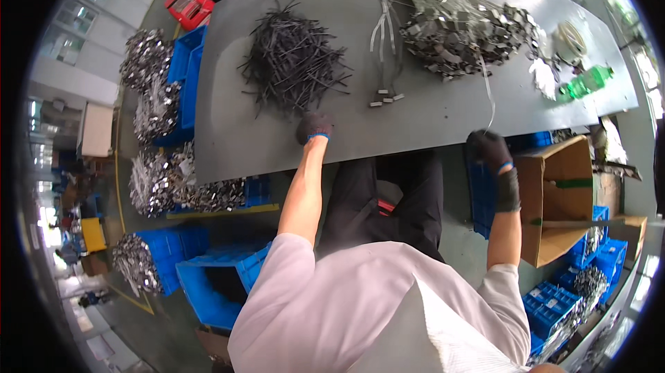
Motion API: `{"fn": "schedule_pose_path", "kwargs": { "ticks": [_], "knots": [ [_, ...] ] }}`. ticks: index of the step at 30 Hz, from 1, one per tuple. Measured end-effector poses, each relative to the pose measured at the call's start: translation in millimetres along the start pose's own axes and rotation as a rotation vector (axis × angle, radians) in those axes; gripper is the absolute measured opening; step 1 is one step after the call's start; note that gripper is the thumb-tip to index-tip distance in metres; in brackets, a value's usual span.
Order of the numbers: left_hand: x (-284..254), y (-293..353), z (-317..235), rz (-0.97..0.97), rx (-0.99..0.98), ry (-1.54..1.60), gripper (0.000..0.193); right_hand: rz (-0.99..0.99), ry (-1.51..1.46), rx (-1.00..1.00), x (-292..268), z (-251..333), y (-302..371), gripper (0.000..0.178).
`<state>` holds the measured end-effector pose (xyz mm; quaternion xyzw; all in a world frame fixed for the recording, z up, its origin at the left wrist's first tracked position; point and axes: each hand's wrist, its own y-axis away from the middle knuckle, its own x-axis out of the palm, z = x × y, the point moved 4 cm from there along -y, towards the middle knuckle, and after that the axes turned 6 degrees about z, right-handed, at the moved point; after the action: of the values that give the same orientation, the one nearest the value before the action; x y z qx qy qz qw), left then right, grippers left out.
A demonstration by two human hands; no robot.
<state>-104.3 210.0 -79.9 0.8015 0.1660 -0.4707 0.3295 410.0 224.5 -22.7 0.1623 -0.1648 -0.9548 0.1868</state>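
My left hand (315, 127), in a dark glove with a blue cuff, is at the near edge of a loose pile of thin black strips (294, 61) on the grey table. Its fingers look bunched, and what they pinch, if anything, is hidden. Off the table's front edge, my right hand (489, 149), also dark-gloved, is closed on the near end of a thin pale wire (488, 89). That wire runs up to a big heap of small metal pieces with pale leads (471, 33). Between the two piles lie several wired pieces with small light-coloured ends (385, 98).
A green bottle (587, 82) and a tape roll (569, 42) lie at the table's right end. An open cardboard box (557, 200) stands beside my right forearm. Blue crates (223, 279) and bundles of metal parts (156, 110) line the left side, near a red container (189, 6).
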Motion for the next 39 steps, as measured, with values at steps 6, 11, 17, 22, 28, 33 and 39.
{"fn": "schedule_pose_path", "kwargs": {
  "ticks": [6,11,17,22,28,33,39],
  "knots": [
    [33,-35,5,0.032,0.249,-0.166,0.035,-0.417,0.692,-0.187,71,-163,150,0.028],
    [70,-29,34,0.582,-0.237,1.088,0.015,0.341,0.634,0.83,113,-329,291,0.02],
    [96,30,-88,0.948,-0.225,1.922,0.008,-0.09,0.808,0.229,119,-241,234,0.029],
    [107,57,-246,0.755,-0.051,1.874,0.009,-0.058,0.924,0.138,120,-132,114,0.026],
    [-19,50,-277,0.113,0.635,1.727,0.02,0.068,1.013,0.317,93,-143,117,0.025],
    [-48,82,-258,0.022,0.76,1.423,0.018,0.16,1.015,0.378,87,-196,126,0.024],
    [-2,89,-239,0.41,0.627,1.199,0.024,0.302,1.069,0.346,91,-176,129,0.026]
  ]
}}
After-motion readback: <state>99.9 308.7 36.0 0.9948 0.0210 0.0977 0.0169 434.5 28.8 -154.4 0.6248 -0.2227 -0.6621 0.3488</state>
